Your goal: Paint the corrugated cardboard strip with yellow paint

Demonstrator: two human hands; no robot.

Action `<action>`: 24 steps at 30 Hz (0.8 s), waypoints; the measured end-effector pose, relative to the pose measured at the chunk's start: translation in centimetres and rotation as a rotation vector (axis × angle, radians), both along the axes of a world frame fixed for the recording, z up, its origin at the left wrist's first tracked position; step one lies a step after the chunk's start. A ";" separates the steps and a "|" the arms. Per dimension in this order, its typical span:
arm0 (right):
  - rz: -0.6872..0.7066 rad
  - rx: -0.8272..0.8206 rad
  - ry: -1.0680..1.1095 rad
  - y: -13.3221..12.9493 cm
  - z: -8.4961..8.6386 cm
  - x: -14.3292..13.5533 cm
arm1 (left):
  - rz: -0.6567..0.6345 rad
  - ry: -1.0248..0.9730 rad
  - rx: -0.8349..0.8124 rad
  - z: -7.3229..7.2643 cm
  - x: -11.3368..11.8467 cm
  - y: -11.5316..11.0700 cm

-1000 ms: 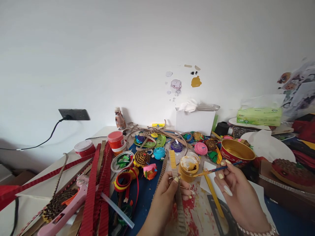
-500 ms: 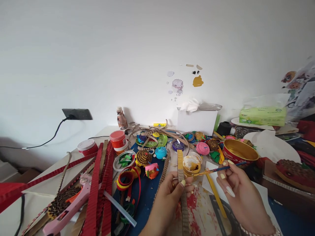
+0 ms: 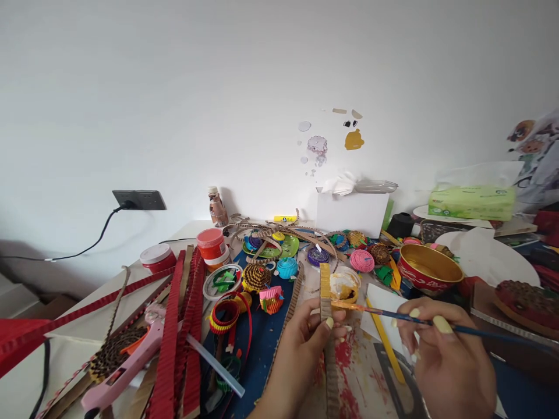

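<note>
My left hand pinches a corrugated cardboard strip that stands upright, its top part painted yellow and its lower part bare brown. In my right hand is a paintbrush with a blue handle, its yellow-stained tip touching or very near the strip's right side just above my left fingers. Behind the strip sits a round paint pot with white and yellow paint in it. A yellow stick lies on white paper between the pot and my right hand.
Red corrugated strips and a pink glue gun lie at the left. Coiled cardboard pieces, such as a pink coil, spread across the middle. A red bowl with gold inside stands right, before a green tissue pack.
My right hand has come lower and turned, bringing the paintbrush from over the pot's edge to the strip. My left hand keeps the strip nearly where it was.
</note>
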State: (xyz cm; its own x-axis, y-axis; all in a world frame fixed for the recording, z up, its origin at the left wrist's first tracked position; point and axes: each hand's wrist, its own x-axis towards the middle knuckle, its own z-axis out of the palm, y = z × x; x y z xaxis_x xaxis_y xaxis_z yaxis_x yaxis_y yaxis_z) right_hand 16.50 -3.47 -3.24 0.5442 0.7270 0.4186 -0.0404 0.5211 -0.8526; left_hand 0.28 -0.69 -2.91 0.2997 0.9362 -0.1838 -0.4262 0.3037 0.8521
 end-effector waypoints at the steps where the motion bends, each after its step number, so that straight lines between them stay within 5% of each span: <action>1: 0.018 0.019 -0.032 -0.1 -0.2 0.1 | 0.004 -0.006 -0.013 0.0 0.0 0.0; 24: 0.012 0.058 -0.339 -0.2 -1.0 -0.1 | -0.009 -0.050 -0.037 -0.4 0.1 -0.1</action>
State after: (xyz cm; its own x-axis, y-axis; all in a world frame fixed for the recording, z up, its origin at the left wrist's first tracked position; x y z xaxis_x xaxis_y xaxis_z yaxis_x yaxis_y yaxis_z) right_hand 16.41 -3.63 -4.24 0.3583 0.7022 0.6153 0.2340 0.5704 -0.7873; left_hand 0.37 -0.77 -3.30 0.3183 0.9262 -0.2022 -0.4652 0.3385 0.8179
